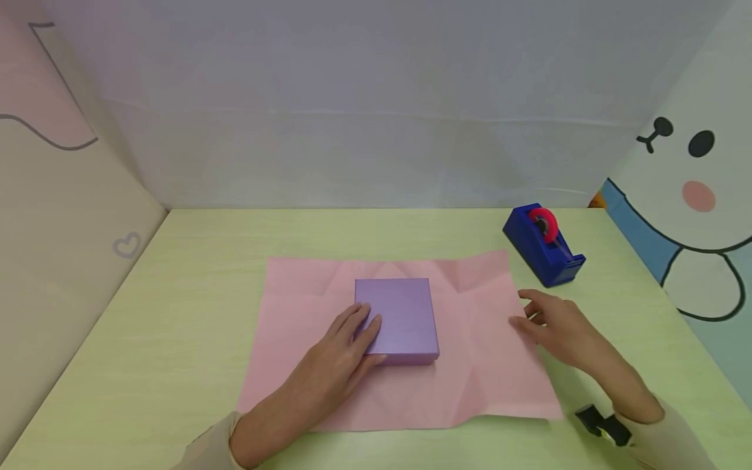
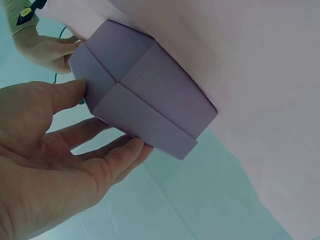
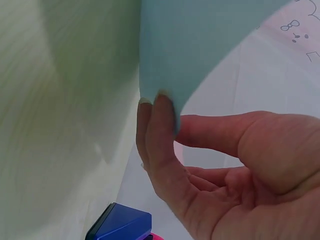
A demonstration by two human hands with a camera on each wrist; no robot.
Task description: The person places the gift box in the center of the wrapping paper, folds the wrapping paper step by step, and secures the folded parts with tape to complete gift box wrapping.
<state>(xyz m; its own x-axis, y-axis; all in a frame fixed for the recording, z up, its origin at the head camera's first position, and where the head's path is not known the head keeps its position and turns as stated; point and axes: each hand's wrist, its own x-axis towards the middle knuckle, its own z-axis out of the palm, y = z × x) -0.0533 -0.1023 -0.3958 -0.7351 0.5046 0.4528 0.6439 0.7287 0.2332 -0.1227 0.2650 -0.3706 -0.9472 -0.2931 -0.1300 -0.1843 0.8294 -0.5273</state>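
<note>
A closed purple box (image 1: 399,320) sits near the middle of a pink sheet of paper (image 1: 294,294) spread on the table. The left hand (image 1: 335,359) holds the box at its left front corner, fingers over the top and thumb at the front side. In the left wrist view, thumb and fingertips touch different faces of the box (image 2: 150,85). At the sheet's right edge, the right hand (image 1: 558,326) pinches the paper, which is slightly lifted there. The right wrist view has the paper (image 3: 200,45) between thumb and fingers, its visible face bluish-green.
A blue tape dispenser (image 1: 540,251) with a pink-red roll stands at the back right, beyond the right hand. The pale yellow-green table (image 1: 176,313) meets a whitish back wall (image 1: 376,130). Printed cartoon panels flank it at left and right.
</note>
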